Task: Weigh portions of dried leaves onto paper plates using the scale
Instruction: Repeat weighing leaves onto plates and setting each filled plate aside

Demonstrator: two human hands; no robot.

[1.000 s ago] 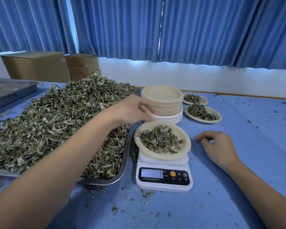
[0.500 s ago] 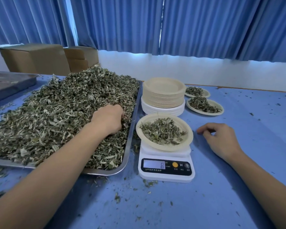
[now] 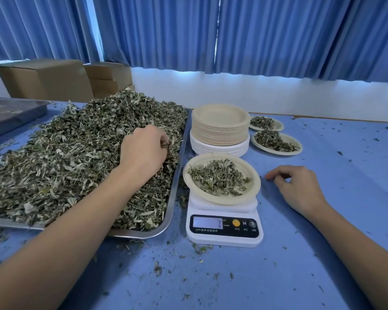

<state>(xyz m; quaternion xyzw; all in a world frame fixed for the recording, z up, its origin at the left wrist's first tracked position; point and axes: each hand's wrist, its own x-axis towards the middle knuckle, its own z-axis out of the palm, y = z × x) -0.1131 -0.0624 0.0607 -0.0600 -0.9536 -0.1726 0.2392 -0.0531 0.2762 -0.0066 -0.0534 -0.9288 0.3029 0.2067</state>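
Note:
A big heap of dried leaves (image 3: 61,153) fills a metal tray (image 3: 174,193) on the left. My left hand (image 3: 143,151) lies on the heap near the tray's right edge, fingers curled round a pinch of leaves. Right of the tray stands a white scale (image 3: 224,229) with a lit display. It carries a paper plate (image 3: 253,184) holding a small portion of leaves. My right hand (image 3: 298,186) rests on the blue table to the right of the scale, fingers loosely curled, holding nothing.
A stack of empty paper plates (image 3: 220,128) stands behind the scale. Two filled plates (image 3: 277,142) lie to its right. Cardboard boxes (image 3: 45,79) and a dark tray (image 3: 7,115) are at the back left. Leaf crumbs litter the blue table (image 3: 323,253).
My left hand moved from above the plate on the scale back onto the leaf heap and closed its fingers on some leaves. My right hand stayed put.

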